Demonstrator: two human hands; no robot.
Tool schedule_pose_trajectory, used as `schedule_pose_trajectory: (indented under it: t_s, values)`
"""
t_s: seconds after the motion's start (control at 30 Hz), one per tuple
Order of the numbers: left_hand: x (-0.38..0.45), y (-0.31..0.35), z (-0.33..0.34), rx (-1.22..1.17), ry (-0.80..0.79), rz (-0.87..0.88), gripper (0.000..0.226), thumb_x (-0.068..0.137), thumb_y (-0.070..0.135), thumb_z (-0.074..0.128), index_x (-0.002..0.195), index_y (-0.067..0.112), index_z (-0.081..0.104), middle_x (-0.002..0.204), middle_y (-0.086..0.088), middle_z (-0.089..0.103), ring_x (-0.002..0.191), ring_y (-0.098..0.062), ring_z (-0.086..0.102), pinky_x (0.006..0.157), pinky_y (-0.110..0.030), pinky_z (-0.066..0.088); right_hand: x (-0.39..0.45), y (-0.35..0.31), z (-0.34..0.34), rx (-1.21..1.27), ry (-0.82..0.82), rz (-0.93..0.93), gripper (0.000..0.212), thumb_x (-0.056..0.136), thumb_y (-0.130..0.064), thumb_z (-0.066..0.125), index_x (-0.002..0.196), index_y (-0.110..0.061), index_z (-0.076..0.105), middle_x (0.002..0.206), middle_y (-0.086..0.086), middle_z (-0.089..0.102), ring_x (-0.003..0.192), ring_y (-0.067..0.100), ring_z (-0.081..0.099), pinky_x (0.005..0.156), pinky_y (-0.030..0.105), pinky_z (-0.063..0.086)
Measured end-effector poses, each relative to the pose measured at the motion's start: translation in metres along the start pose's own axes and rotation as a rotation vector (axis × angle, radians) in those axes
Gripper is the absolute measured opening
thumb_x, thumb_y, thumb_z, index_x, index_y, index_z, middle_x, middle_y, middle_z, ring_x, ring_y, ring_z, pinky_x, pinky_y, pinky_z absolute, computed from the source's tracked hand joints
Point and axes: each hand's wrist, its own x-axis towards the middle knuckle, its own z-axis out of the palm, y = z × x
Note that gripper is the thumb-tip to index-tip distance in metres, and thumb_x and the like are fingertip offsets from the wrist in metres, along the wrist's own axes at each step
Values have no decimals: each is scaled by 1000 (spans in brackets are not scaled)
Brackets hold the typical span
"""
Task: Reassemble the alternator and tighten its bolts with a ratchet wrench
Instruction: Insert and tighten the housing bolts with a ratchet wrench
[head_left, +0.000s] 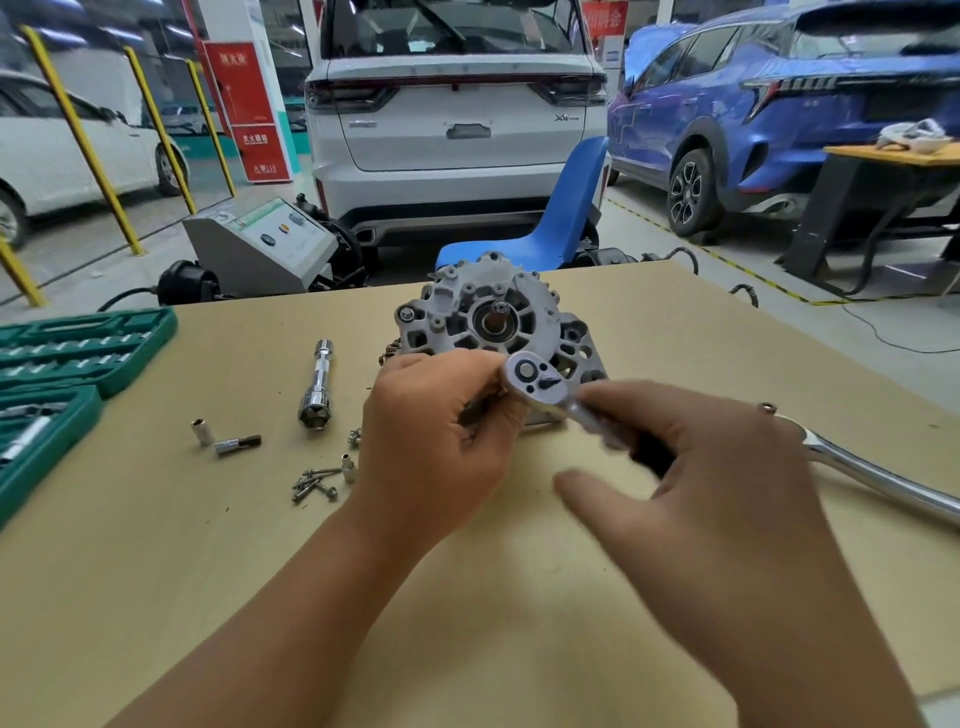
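The grey alternator (493, 314) stands on the wooden table (260, 545), its shaft end facing me. A small ratchet wrench (537, 376) with a round chrome head and black grip hovers in front of the alternator's lower right. My left hand (436, 447) pinches the ratchet's head with fingers and thumb. My right hand (691, 467) holds the black handle, thumb spread out; it is blurred. Loose bolts (314, 486) lie on the table left of my left hand.
A green socket case (67, 364) lies open at the left edge. A chrome extension bar (317, 384), two small sockets (223, 439) and a long chrome wrench (883, 475) at the right lie on the table. A blue chair (561, 218) and parked cars stand behind.
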Motion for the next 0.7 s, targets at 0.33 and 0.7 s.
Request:
schedule_pose_trajectory:
  t_s: [0.33,0.7]
  values:
    - [-2,4,2,15,34,-22,18,92,25,76,83,9,77,69,4,70,59,-19,60,64,-39,49,0,0,0,10,59,69,45,63,-25,84,102,-41,71,85,-24,71,73,0,66,67,23,52]
    - [-3,5,5,38,34,-8,7,87,17,81,84,12,77,76,9,70,66,-11,61,66,-47,50,-4,-6,-2,21,39,51,46,60,-34,79,102,-48,65,90,-37,66,74,-7,63,67,4,46]
